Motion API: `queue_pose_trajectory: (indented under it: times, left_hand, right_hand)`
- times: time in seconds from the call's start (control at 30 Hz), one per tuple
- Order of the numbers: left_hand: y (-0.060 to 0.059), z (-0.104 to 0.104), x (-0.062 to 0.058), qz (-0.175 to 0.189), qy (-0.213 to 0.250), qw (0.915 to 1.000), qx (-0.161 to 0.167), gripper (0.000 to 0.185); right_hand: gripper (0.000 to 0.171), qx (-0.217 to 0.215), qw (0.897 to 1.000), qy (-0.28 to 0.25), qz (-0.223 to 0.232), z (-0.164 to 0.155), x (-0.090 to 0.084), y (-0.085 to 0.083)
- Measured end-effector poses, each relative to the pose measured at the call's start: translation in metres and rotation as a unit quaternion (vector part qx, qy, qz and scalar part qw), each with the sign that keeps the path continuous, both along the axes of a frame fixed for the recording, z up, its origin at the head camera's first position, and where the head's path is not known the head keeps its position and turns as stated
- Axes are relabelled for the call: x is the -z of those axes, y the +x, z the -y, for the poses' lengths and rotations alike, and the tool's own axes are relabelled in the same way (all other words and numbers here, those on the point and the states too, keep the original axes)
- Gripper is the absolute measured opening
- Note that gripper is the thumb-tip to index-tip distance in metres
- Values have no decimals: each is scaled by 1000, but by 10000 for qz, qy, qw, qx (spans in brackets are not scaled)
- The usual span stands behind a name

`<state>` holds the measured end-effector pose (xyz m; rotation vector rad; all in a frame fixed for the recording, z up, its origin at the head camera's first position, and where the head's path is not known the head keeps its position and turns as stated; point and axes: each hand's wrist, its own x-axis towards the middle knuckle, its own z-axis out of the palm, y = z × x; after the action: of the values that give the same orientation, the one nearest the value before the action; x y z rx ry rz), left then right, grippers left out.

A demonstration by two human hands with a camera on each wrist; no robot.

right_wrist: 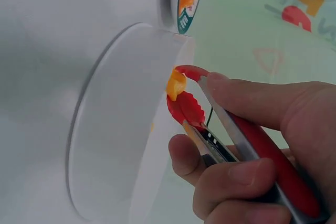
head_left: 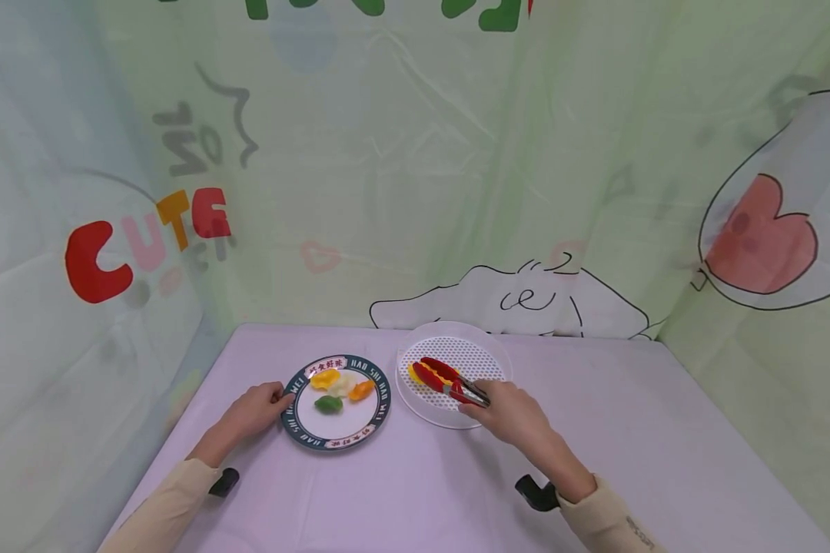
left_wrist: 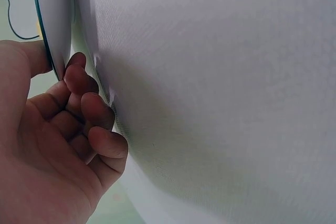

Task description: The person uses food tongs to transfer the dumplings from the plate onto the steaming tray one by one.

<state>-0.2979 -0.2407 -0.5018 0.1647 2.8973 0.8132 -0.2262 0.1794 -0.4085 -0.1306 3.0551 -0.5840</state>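
Observation:
My left hand (head_left: 252, 409) pinches the left rim of a round white plate (head_left: 339, 427) with a dark green lettered border. In the left wrist view the thumb lies over the edge of the plate and the fingertips curl beneath it. On the plate sit a yellow dumpling (head_left: 325, 379), a whitish dumpling (head_left: 342, 385), an orange dumpling (head_left: 361, 391) and a green dumpling (head_left: 328, 404). My right hand (head_left: 512, 412) grips red-tipped metal tongs (head_left: 432, 375). Between the tong tips is another yellow dumpling (right_wrist: 176, 84), over a round white basket (head_left: 422, 411) with a perforated bottom.
Both plate and basket stand side by side on a pale lilac table (head_left: 429, 491), the basket near its back edge. Printed fabric curtains (head_left: 415, 169) close in the back and both sides. A dark strap piece (head_left: 536, 493) sticks out at the right wrist.

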Motion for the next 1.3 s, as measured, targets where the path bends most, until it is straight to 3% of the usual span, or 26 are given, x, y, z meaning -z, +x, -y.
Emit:
queue_pose_trajectory:
  times: [0.63, 0.9, 1.3]
  left_hand:
    - [1, 0, -1, -39, 22, 10000, -41, 24]
    - [1, -2, -4, 25, 41, 10000, -58, 24]
    - [2, -1, -1, 34, 20, 10000, -80, 24]
  right_hand:
    - [48, -159, 9998, 83, 31, -2, 9, -5]
    - [68, 173, 9997, 151, 9, -3, 2, -7]
    - [89, -181, 9997, -182, -31, 32, -5, 1]
